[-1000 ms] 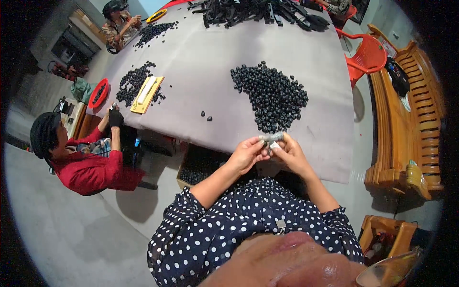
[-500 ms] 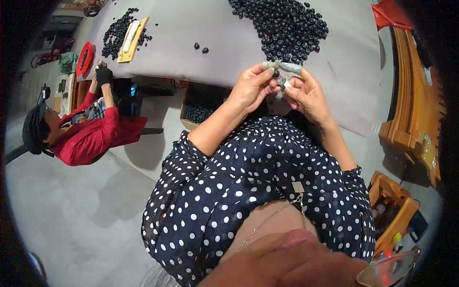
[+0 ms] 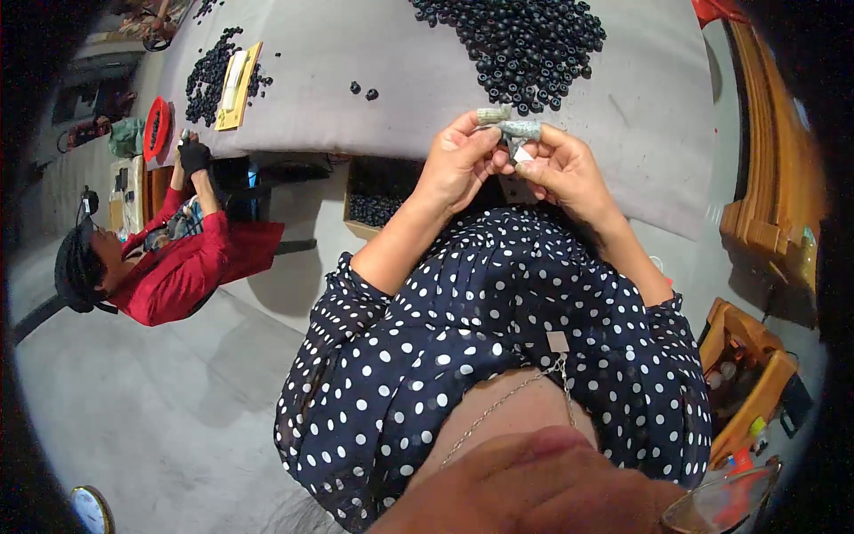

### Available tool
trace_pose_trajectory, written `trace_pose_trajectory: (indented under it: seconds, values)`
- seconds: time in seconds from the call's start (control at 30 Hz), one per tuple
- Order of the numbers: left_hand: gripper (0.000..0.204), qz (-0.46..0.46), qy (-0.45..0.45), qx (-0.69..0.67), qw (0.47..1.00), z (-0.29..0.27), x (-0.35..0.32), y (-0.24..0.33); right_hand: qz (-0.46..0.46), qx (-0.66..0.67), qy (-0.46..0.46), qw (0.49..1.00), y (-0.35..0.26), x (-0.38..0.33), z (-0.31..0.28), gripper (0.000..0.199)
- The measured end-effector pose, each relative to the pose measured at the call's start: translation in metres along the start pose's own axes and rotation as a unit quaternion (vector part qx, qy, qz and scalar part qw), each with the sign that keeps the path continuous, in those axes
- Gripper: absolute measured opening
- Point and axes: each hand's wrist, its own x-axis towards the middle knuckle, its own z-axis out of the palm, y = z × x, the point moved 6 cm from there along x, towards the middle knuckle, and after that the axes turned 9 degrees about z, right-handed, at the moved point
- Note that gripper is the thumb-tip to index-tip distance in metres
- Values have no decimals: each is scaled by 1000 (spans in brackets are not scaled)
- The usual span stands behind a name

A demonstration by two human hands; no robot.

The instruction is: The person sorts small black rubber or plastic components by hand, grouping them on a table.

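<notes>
Just over the table's near edge my two hands meet, fingertips pinched together. My left hand (image 3: 455,165) is closed on a small black part, mostly hidden by the fingers. My right hand (image 3: 569,173) is closed on a small piece with a white end (image 3: 522,155), its kind too small to make out. Greyish-green wraps cover both index fingers, the left wrap (image 3: 492,115) and the right wrap (image 3: 520,130). Straight beyond my hands spreads a large pile of small round black parts (image 3: 534,58), each with a ring-like face.
Two loose black parts (image 3: 365,91) lie on the grey-covered table (image 3: 356,40). Below its edge stands a box (image 3: 363,230) of black parts. At left, a person in red (image 3: 178,276) works by a red tray (image 3: 157,129), a yellow board (image 3: 237,89) and a smaller pile (image 3: 209,76). Wooden furniture (image 3: 743,178) stands right.
My fingertips have drawn closer, and the right index finger has moved left over the black part, which shows less now. The whole view has shifted slightly.
</notes>
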Motion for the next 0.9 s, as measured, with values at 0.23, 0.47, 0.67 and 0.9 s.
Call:
trace_pose_trajectory:
  seconds: [0.23, 0.47, 0.67, 0.9]
  values:
    - [21, -10, 20, -14, 1000, -6, 0, -4, 19, -1, -14, 1000, 7, 5, -4, 34]
    - [21, -4, -3, 9, 1000, -11, -2, -4, 28, 0, -16, 999, 10, 7, -4, 31]
    - [24, -1, -14, 7, 1000, -15, -3, -6, 38, -10, -13, 999, 13, 5, -5, 29]
    - [25, 6, -26, 5, 1000, -11, -7, -7, 43, -1, -14, 999, 15, 2, -4, 23]
